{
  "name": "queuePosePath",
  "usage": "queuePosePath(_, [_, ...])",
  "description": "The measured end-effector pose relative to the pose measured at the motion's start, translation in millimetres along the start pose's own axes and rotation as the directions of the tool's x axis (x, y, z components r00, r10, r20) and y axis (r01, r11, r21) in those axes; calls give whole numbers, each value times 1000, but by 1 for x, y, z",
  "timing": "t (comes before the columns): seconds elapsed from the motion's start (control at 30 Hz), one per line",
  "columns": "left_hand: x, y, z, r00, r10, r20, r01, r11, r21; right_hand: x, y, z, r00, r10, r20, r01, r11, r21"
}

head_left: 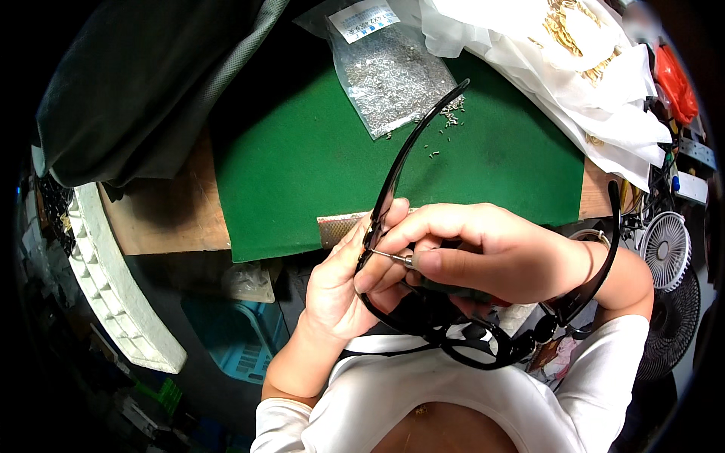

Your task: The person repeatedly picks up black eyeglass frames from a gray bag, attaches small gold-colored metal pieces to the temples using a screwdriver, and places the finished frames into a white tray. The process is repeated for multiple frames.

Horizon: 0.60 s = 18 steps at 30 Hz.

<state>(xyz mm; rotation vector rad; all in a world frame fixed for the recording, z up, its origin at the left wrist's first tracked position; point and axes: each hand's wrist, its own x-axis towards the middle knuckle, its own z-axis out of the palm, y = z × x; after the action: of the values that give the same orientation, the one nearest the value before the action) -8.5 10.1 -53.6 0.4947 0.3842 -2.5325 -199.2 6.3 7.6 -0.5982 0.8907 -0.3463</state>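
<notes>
Black glasses [411,313] with dark lenses hang in front of my chest, one temple arm rising over the mat and the other beside my right forearm. My left hand [336,291] is closed around the frame at the corner where lens and temple meet. In my right hand [498,253] I pinch a thin screwdriver [393,257], its tip against the hinge. Any screw in the hinge is too small to make out. Beyond my hands, a clear bag of tiny silver screws [396,72] lies on the green mat [287,151], with loose screws [451,117] beside it.
A textured strip [332,229] sits at the mat's near edge. White wrapping [521,68] with gold-coloured pieces [578,34] lies far right. Dark fabric [143,83] covers the far left. A ridged white piece [124,294], a blue plastic basket [242,340] and a fan [666,249] flank me.
</notes>
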Motion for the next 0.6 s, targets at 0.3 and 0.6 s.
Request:
queuePosePath(0.3, [3,1,5,997,73,-35,-64,975,213,-2,2,6,993,114,-19,-103,948,300])
queuePosePath(0.6, [6,1,0,996,78,-49,-62,960,272,5,16,5,997,17,-75,8,947,320])
